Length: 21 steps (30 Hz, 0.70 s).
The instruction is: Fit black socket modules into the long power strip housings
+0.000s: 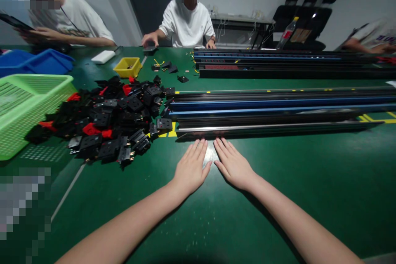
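Note:
Both of my hands rest palm down on the green table (297,173), holding nothing. My left hand (192,167) lies flat with its thumb out to the side. Opposite it, my right hand (233,164) is flat too, its thumb pointing toward the left one. The fingertips of both reach close to the front edge of a long dark metal rail (262,130); I cannot tell whether they touch it. Behind that rail lie more long rails, among them a blue one (262,107). Left of my hands spreads a heap of black plug-like modules (105,117) with red parts.
A green mesh basket (37,78) and blue bins (51,61) stand at the left. Farther back are a yellow tray (127,66) with small parts and another group of black rails (278,73). A person in white (188,24) sits opposite; others sit at the far left and right.

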Available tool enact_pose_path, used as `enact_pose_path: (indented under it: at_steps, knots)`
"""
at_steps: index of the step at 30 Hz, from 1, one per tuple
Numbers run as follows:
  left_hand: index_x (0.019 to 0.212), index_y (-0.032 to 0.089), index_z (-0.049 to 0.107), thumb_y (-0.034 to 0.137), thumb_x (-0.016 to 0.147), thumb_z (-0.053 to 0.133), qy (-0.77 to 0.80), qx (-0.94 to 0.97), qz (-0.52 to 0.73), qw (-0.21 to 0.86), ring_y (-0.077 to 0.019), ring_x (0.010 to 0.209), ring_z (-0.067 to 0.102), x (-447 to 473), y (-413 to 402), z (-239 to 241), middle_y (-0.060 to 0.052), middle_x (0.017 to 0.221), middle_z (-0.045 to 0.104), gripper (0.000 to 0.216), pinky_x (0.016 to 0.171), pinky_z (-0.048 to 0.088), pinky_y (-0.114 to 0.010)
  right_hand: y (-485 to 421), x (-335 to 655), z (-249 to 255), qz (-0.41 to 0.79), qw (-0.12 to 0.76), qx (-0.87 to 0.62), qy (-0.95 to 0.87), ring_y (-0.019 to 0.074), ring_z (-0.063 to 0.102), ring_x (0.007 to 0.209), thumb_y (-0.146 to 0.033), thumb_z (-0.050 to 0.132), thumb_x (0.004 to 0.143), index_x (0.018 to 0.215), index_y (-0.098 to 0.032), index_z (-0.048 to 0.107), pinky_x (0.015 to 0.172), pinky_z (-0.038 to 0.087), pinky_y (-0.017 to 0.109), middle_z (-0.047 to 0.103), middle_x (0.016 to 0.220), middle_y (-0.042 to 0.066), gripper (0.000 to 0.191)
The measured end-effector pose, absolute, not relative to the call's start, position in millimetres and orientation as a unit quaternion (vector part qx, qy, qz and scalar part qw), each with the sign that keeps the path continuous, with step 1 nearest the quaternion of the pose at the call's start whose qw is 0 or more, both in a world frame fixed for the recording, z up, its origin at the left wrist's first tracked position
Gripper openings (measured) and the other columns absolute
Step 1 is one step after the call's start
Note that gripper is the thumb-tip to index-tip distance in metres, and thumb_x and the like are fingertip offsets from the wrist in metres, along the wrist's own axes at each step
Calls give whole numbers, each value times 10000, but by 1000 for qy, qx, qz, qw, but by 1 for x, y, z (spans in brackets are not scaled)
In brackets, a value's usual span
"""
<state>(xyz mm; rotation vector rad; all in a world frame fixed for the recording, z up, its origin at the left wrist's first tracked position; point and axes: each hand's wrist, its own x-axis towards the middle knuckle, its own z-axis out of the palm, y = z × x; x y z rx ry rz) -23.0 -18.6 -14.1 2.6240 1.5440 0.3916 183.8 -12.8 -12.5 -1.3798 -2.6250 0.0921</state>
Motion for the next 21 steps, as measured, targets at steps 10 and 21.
enact_pose_path:
  at_steps: [10, 21]
  knots:
    - [1542, 83, 310, 456, 997, 367, 507, 854, 113, 38, -284, 1495, 305, -23, -19, -12, -138, 1604, 330, 664, 1213, 328, -462, -13, 182, -8, 40, 75, -470, -879, 288, 150, 1521, -461, 311, 1032, 1556, -42, 246, 1223, 288, 495, 252, 1610, 179, 674]
    - [1544, 83, 306, 458, 1001, 351, 508, 853, 111, 39, -278, 1497, 302, -22, -19, -10, -134, 1603, 330, 661, 1217, 323, -461, -13, 183, -10, 45, 77, -468, -879, 285, 131, 1523, -440, 310, 1034, 1561, -51, 235, 1229, 275, 494, 229, 1619, 170, 660]
